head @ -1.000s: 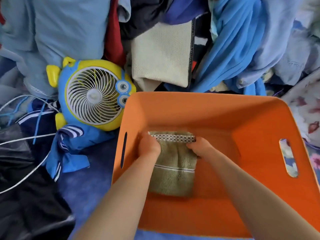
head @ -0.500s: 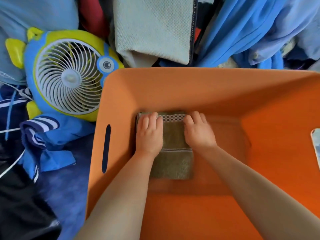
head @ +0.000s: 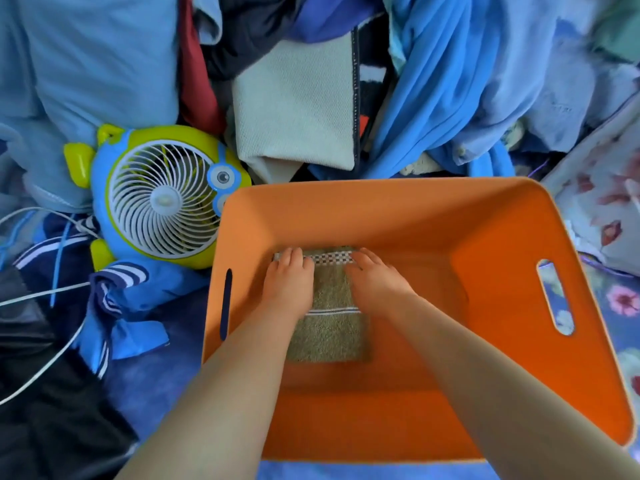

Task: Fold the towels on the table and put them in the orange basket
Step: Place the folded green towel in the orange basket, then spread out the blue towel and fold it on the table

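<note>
As a second ago both curled on it, left hand (head: pixel 289 284), right hand (head: pixel 375 284) now flat on folded towel (head: pixel 329 336), orange basket (head: pixel 398 216).

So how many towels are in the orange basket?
1. A folded towel lies flat on the basket floor near its left wall, with the left hand and right hand pressing on it. Another could hide underneath.

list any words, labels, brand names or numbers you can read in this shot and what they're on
None: no readable text shows anywhere in the head view.
Folded olive towel: only a checked woven band and a white stripe, no label.
Orange basket: plain walls, no markings.
Blue and yellow fan: cartoon eyes only, no brand visible.
Left hand and right hand lie flat on the towel and may cover a tag; I cannot tell.
</note>
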### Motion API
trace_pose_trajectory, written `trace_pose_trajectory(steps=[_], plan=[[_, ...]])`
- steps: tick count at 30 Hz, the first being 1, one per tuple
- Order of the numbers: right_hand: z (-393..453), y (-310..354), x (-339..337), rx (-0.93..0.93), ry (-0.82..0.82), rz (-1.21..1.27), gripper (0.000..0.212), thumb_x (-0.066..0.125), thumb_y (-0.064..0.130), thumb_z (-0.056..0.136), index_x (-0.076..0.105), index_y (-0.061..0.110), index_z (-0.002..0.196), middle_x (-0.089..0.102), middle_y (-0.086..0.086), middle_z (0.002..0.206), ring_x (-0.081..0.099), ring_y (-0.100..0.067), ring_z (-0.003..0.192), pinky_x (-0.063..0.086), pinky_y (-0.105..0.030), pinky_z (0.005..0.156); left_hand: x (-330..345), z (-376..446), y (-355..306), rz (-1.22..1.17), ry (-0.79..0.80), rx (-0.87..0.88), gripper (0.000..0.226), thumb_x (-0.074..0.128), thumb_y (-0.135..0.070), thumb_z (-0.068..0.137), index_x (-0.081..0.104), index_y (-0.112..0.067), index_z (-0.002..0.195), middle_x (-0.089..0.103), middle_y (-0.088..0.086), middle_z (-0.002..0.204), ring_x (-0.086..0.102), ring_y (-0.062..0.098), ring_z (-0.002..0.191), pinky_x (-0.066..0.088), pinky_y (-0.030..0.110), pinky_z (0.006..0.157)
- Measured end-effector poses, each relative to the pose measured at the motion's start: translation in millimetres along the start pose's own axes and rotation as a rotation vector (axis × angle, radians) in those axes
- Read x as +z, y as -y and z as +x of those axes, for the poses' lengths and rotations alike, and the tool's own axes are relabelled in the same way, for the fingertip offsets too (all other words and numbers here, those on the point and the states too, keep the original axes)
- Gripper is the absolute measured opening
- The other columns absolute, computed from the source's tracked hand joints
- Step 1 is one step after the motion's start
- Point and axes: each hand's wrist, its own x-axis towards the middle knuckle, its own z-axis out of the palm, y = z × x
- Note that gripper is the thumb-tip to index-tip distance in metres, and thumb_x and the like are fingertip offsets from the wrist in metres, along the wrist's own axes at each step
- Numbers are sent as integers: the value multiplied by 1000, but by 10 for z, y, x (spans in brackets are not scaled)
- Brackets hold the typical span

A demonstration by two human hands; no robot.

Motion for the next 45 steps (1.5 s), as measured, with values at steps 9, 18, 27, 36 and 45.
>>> trace_pose_trajectory(steps=[9,18,27,36,45], plan=[[-1529,78,-1208,20,-417,61,28,42,11,88,54,5,112,47,-11,127,35,-26,125,34,-35,98,-1674,-1112,-549,84,-199,40,29,45,-10,90,49,-8,118,46,11,125,39,28,121,38,37,93],[-3409,179,-1777,101,-726,19,33,40,6,87,56,4,115,53,-10,125,40,-24,123,36,-34,98,-2657,-2638,-1353,104,-401,165,29,42,-12,92,50,-9,120,47,10,125,40,28,121,38,38,94],[-5639,648,-1516,336,-993,-66,35,43,9,88,55,4,120,54,-11,128,41,-25,125,37,-37,102,-2895,-4363,-1947,173,-521,399,36,42,-11,91,49,-9,126,43,13,133,38,31,125,37,40,98],[-8062,944,-517,906,-1079,-62,35,45,15,89,54,11,123,51,-6,133,36,-20,129,31,-33,104,-2612,-6044,-3173,189,-569,833,36,40,-12,89,50,-9,124,43,14,134,42,31,124,40,38,96],[-10123,1124,611,1437,-1050,26,33,44,13,90,53,5,121,51,-8,132,35,-24,129,33,-38,104,-1979,-7795,-4706,229,-602,1359,34,40,-14,89,52,-8,120,48,14,126,42,30,122,38,39,96]])
